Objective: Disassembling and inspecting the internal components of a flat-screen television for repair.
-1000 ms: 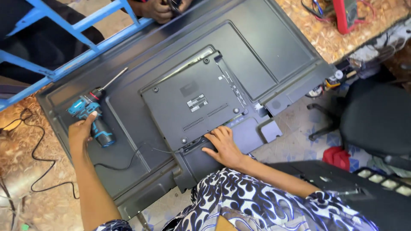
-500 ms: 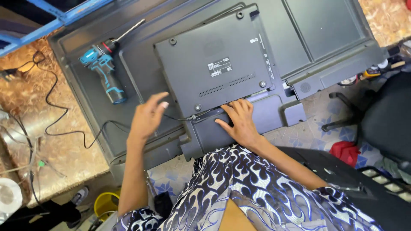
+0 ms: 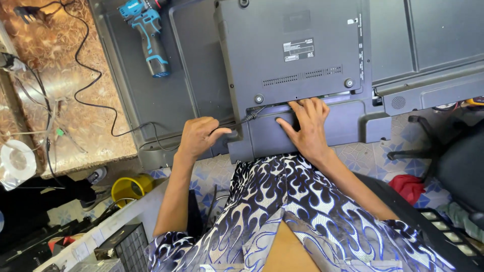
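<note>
Lying under both hands [image 3: 252,131], television back cover [image 3: 297,50].

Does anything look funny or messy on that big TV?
Yes. A blue cordless drill lies right on the TV's back panel, and a black cable snakes loosely across to the left hand.

**Where things lie on the bench**

I see the large dark-grey flat television [image 3: 201,75] lying face down on the marbled brown table [image 3: 60,100]. The teal cordless drill [image 3: 146,35] lies on its back panel, left of the raised dark plastic rear cover [image 3: 297,50]; both my hands sit at that cover's near edge
</note>
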